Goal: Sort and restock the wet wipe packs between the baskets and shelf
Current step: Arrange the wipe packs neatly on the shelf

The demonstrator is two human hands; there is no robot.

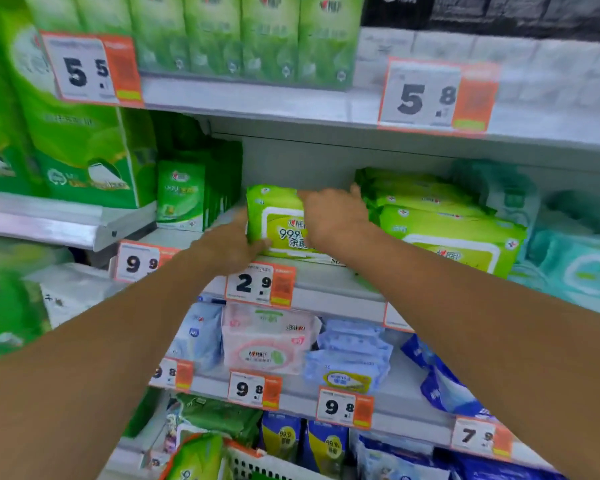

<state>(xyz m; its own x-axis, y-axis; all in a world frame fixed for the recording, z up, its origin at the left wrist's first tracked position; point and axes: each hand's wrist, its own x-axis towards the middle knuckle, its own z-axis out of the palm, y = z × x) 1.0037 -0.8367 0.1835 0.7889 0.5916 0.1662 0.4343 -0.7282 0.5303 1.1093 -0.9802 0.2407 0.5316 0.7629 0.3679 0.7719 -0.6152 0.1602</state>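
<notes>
Green glossy pack (278,220) between hands

Grey metal store shelving (326,109), price tags (260,284)

Green wipe pack (284,223): "99.9". Shelf price tags: 5.5 (90,69), 5.8 (437,95), 2.9 (260,284).

- Tall green tissue packs (243,32) on the top level.
- Big green roll bundles (73,133) at left.
- Orange-edged price tags: "5.8" (437,95), "2.9" (260,284), "7" (478,436).
- Dark blue bags (444,379) lower right.
</notes>
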